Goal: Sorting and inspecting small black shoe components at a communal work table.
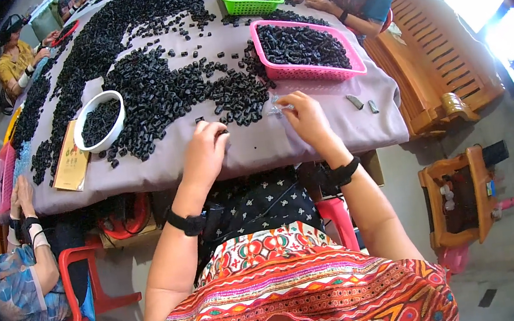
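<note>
My left hand [205,149] is closed at the table's near edge, with a small black plastic cap [222,131] between thumb and fingers. To its right, my right hand [308,121] bends down with thumb and forefinger pinched at a little heap of small transparent plastic pieces [275,108]. The piece in that pinch is tiny and hard to make out. Just beyond both hands spreads a large pile of black plastic caps [158,89]. A pink basket [317,73] of longer black parts stands past my right hand.
A white bowl [81,136] of thin black parts and a yellow booklet [71,164] lie at left. A green basket [251,8] stands farther back. Two small grey pieces [355,102] rest at right on the grey tablecloth [343,130]. Other people sit around the table.
</note>
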A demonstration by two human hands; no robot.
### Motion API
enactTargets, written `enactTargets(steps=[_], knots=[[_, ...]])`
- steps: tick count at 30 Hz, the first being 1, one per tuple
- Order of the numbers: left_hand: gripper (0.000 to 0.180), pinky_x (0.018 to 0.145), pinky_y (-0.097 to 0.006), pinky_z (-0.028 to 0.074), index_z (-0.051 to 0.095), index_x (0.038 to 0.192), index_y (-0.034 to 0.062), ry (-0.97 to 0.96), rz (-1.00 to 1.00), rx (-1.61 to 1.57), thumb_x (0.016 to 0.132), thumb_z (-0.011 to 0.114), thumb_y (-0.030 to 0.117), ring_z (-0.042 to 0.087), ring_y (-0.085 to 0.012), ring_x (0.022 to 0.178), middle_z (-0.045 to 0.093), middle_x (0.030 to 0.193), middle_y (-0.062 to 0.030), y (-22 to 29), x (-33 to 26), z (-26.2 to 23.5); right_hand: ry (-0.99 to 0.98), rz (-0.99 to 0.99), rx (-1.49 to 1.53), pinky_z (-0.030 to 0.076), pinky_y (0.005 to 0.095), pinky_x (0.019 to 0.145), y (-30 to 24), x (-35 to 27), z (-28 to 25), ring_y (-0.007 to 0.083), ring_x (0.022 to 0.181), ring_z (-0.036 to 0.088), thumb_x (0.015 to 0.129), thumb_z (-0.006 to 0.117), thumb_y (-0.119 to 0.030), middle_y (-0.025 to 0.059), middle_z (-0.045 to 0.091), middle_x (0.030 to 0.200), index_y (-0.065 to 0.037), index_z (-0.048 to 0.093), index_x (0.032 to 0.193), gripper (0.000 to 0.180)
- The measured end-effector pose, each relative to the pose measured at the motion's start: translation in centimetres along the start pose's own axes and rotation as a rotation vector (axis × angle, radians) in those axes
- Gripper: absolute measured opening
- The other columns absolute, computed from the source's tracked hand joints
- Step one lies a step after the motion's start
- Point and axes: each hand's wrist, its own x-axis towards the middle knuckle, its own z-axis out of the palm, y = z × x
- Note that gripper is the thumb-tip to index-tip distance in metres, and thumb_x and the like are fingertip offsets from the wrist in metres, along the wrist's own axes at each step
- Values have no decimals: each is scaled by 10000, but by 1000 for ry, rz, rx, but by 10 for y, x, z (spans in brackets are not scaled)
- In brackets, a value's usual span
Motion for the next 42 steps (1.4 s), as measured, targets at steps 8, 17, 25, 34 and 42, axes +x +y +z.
enactTargets(steps=[8, 17, 25, 34, 42], knots=[[122, 701, -380, 493, 589, 948, 7, 105, -25, -32, 887, 593, 113, 632, -318, 796, 638, 878, -168, -6, -20, -8, -59, 51, -110, 501, 456, 769, -6, -4, 21, 397, 876, 610, 837, 599, -79, 171, 599, 963, -56, 673, 946, 134], [122, 653, -382, 503, 597, 940, 37, 129, -156, -151, 892, 614, 148, 658, -317, 721, 669, 800, -146, -14, -24, -10, -34, 73, -75, 490, 414, 749, -13, -12, 26, 377, 860, 601, 836, 626, -58, 164, 588, 920, -24, 633, 901, 73], [134, 666, -354, 519, 622, 953, 45, 72, -112, -157, 855, 654, 131, 672, -293, 737, 680, 826, -137, -9, -24, -8, 11, 35, -104, 488, 462, 719, -37, -11, 19, 407, 842, 599, 885, 592, -108, 169, 591, 943, -38, 571, 901, 75], [137, 665, -311, 514, 645, 960, 39, 19, -144, -150, 845, 661, 112, 678, -213, 718, 683, 836, -106, -7, -24, -11, -95, 85, 287, 504, 296, 638, -54, 3, 32, 181, 696, 647, 816, 636, 26, 100, 628, 831, 36, 622, 872, 58], [174, 700, -331, 525, 667, 1006, 55, 16, -116, -156, 841, 666, 110, 687, -253, 790, 695, 921, -123, -10, -24, -11, -154, 15, 531, 539, 342, 702, -91, 5, 60, 258, 797, 681, 794, 634, 29, 154, 671, 868, -4, 665, 992, 202]])
